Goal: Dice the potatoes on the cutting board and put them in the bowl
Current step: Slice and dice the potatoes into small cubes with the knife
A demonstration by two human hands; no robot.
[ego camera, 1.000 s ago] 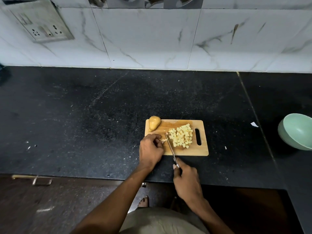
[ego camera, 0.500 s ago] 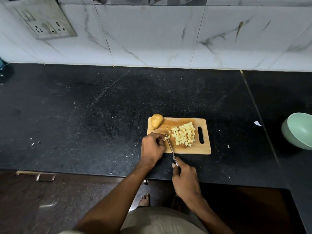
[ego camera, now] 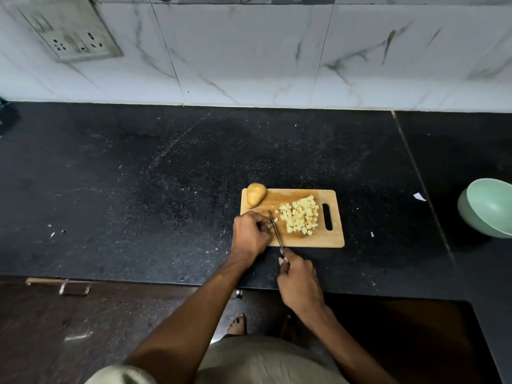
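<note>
- Head view, looking straight down: nearest of all, the right hand [ego camera: 299, 284] sits off the near edge of the rectangular wooden cutting board [ego camera: 310, 239], fingers wrapped tight around the handle of the thin-bladed kitchen knife [ego camera: 275, 231].
- From that grip the blade runs away and slightly left, across the near-left part of the board.
- Just left of the blade, the left hand [ego camera: 250, 234] rests on the board's near-left corner, fingers curled and fingertips bunched up against the steel; whatever sliver they pin is hidden under them, so I cannot tell.
- Right of the blade, a loose pile of pale yellow potato cubes [ego camera: 300, 217] spreads over the middle of the board, one stray cube lying just beside the knife.
- Beyond the pile to the right is the board's slotted handle hole [ego camera: 327, 217].
- Past the left hand, at the far-left corner, a whole unpeeled tan potato [ego camera: 256, 194] overhangs the board's edge.
- Well off to the right of the knife hand, the pale green round bowl [ego camera: 487, 209] stands tilted on the black speckled stone countertop [ego camera: 138, 189], cut by the frame edge, well apart from the board.
</note>
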